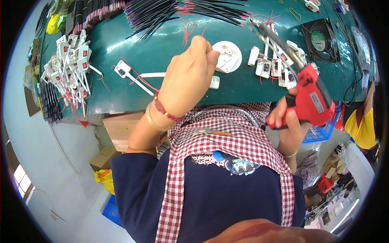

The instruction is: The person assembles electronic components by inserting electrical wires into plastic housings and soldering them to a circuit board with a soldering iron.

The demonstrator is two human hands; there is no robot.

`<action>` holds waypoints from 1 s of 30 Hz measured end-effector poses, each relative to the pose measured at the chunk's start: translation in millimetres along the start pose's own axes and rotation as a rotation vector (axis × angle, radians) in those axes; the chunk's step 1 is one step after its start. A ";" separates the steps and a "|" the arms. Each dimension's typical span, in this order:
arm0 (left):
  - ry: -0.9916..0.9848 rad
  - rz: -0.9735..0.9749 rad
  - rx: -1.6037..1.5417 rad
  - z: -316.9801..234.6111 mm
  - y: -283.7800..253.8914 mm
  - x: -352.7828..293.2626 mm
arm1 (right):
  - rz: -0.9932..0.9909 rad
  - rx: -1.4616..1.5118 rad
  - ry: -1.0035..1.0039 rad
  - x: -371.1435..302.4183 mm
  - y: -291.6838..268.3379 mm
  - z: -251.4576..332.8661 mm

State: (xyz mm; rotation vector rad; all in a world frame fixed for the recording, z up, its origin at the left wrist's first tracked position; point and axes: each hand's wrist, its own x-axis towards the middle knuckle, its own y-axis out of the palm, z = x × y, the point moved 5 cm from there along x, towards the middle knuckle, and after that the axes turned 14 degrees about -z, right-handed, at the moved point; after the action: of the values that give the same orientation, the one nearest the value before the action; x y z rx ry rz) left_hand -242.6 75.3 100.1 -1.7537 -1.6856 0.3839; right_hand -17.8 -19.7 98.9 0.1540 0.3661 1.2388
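Observation:
My right hand (289,117) is wrapped round the grip of a red and black power screwdriver (314,99), its long shaft slanting up and to the left over the bench. My left hand (190,75) is closed above the bench edge with its back to the view, so whatever its fingers hold is hidden. Beside those fingers lies a round white dish (234,45) with small bits in it. A small white piece (214,82) sits just below the dish. Left of my wrist is a white switch housing (122,69) on a white stem, with thin red wires.
A heap of white housings with red switches (73,60) fills the bench's left. Several open white housings (263,68) lie under the screwdriver's shaft. Bundles of black wires (152,14) lie along the back. A black fan (320,40) stands at the right.

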 end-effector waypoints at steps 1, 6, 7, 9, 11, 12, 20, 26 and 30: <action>-0.020 -0.031 -0.105 -5.1 -4.9 -2.5 | -0.007 0.001 -0.004 4.3 11.4 0.1; 0.004 -0.004 -0.204 -26.5 -8.4 -23.0 | -0.022 -0.124 0.096 27.9 65.1 -1.5; 0.008 -0.005 -0.203 -28.3 -7.8 -24.3 | -0.022 -0.122 0.092 30.0 67.1 -3.1; 0.030 -0.006 -0.174 -30.6 -5.8 -26.9 | 0.092 -0.283 -0.036 30.9 74.5 -4.6; 0.061 -0.048 -0.176 -31.5 -5.2 -29.2 | 0.116 -0.300 -0.006 29.7 73.8 -7.5; 0.064 -0.024 -0.167 -31.7 -4.3 -30.3 | 0.102 -0.329 0.000 28.4 73.9 -6.9; 0.248 -0.026 0.043 -38.2 2.8 -34.7 | -0.002 -0.662 -0.338 29.0 73.4 -13.5; 0.094 -0.105 0.073 -7.6 -12.6 -7.3 | -0.123 -0.381 -0.125 31.3 60.8 -11.9; 0.116 -0.018 0.046 14.5 -0.5 9.6 | -0.099 -0.278 -0.012 25.5 27.2 -2.0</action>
State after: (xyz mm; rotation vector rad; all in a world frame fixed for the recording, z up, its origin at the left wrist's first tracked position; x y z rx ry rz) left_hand -250.9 88.2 92.0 -1.6929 -1.5976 0.3049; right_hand -35.7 12.9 100.7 -0.0940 0.1860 1.1770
